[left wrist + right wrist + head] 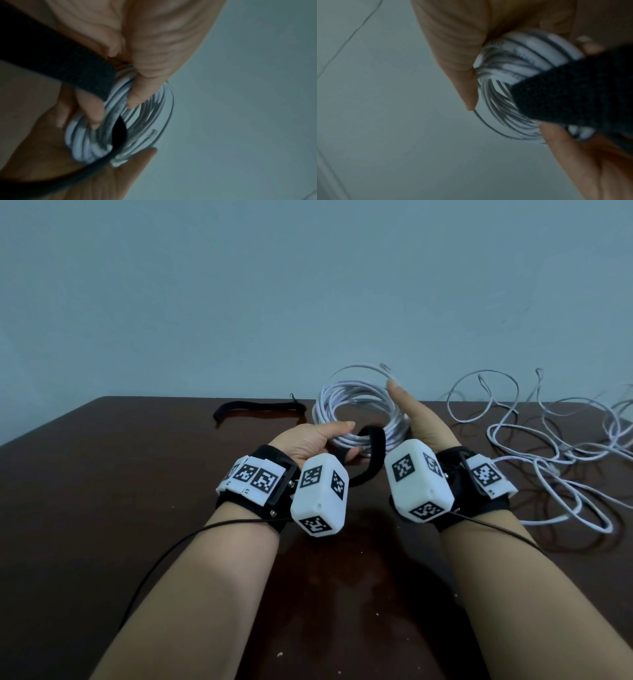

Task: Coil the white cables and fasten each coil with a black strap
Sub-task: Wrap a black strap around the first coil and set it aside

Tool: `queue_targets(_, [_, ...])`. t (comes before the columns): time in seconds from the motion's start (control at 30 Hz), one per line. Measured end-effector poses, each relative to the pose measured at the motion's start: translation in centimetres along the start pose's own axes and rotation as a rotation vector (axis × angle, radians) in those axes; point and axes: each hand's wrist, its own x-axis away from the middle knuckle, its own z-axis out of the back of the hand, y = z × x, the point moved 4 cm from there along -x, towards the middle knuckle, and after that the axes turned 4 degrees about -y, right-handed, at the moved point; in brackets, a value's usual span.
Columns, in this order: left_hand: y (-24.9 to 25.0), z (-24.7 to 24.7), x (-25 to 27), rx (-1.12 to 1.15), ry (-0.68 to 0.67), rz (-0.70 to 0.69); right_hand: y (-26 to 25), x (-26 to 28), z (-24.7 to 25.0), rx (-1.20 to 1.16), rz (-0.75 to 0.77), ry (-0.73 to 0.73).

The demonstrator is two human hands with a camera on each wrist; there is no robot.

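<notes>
Both hands hold a white cable coil (356, 402) upright above the brown table (137, 474). My left hand (349, 440) pinches the coil's lower rim, thumb on top and fingers beneath. My right hand (407, 412) grips the right side, thumb straight up along the loops, fingers hidden behind. A black strap (375, 446) passes through the coil's middle (120, 129) and over its lower rim, and its wide end (60, 60) lies across my left fingers. The strap's loose tail hangs between my wrists. A clear plug (385, 368) sticks up at the coil's top.
A second black strap (257, 407) lies flat near the table's far edge, left of the coil. A loose tangle of white cable (548, 446) sprawls over the table's right side. A blue-grey wall stands behind the table. Thin black wires run from both wrist cameras.
</notes>
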Motion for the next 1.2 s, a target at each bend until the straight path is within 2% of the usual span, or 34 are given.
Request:
queue_targets(0.03, [0.1, 0.0, 0.1, 0.034, 0.005, 0.008, 0.2, 0.3, -0.4, 0.026, -0.05, -0.09])
queue_targets(0.1, [0.3, 0.3, 0.1, 0.097, 0.032, 0.01, 0.5, 0.5, -0.6, 0.101, -0.078, -0.157])
queue_targets(0.23, [0.7, 1.4, 0.2, 0.164, 0.08, 0.0, 1.5, 0.5, -1.9, 0.332, -0.072, -0.173])
queue_targets(0.3, [0.9, 1.9, 0.4, 0.146, 0.111, -0.012, 1.8, 0.3, -2.2, 0.467, -0.069, -0.131])
queue_targets(0.43, [1.7, 2.5, 0.7, 0.201, 0.148, -0.104, 1.1, 0.7, -1.6, 0.504, -0.025, -0.096])
queue_targets(0.6, [1.3, 1.0, 0.9, 0.219, 0.024, -0.044, 0.6, -0.4, 0.7, 0.66, 0.113, 0.113])
queue_targets(0.73, [1.1, 0.9, 0.7, 0.178, 0.037, -0.015, -0.2, -0.7, 2.2, 0.948, 0.162, 0.253])
queue_targets(0.87, [1.1, 1.4, 0.0, 0.374, -0.047, 0.063, -0.5, -0.8, 2.5, 1.173, 0.199, 0.346])
queue_targets(1.03, [1.0, 2.4, -1.3, 0.524, -0.024, 0.113, 0.8, -1.3, 1.5, 0.985, 0.176, 0.256])
queue_targets(1.13, [0.4, 1.7, -1.5, 0.416, -0.068, 0.159, 1.3, -1.5, 1.1, 0.82, 0.203, 0.229])
queue_targets(1.2, [-0.2, 1.2, -1.6, 0.375, -0.097, 0.184, 1.3, -1.6, 1.4, 0.595, 0.207, 0.212])
